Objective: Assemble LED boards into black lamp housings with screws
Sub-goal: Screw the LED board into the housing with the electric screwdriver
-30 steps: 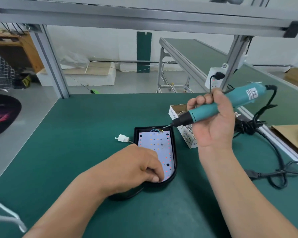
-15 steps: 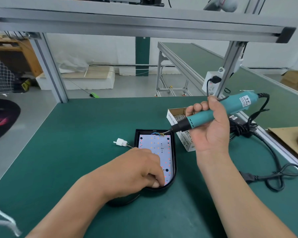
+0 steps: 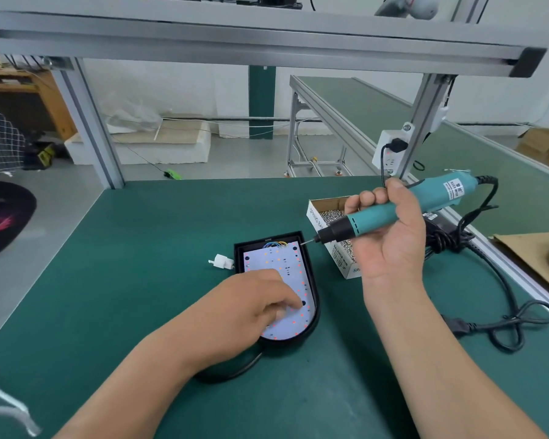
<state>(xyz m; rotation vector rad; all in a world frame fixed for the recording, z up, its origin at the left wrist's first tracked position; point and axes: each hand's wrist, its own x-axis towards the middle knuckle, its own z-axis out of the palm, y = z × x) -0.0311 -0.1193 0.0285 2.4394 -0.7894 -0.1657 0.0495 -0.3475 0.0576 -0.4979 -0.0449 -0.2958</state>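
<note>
Head: LED board point(image 3: 286, 263) lies under left grip point(image 3: 251, 307), screwdriver point(image 3: 373, 217) in right grip point(image 3: 393, 240).

I am pressing my left hand point(image 3: 251, 308) onto the LED board point(image 3: 274, 264) lying in the black housing point(image 3: 315, 307), and my right hand point(image 3: 390, 245) is gripping the teal screwdriver point(image 3: 376, 216), bit pointing at the housing's one o'clock corner.

I'm looking at a factory assembly station — a green-matted workbench point(image 3: 140, 264) under an aluminium-profile frame point(image 3: 267, 36), a long green line table point(image 3: 393, 115) running off behind. A power socket point(image 3: 389, 150) is mounted on the post — carton of screws point(image 3: 341, 259) and corded electric screwdriver point(image 3: 374, 217) at hand.
</note>
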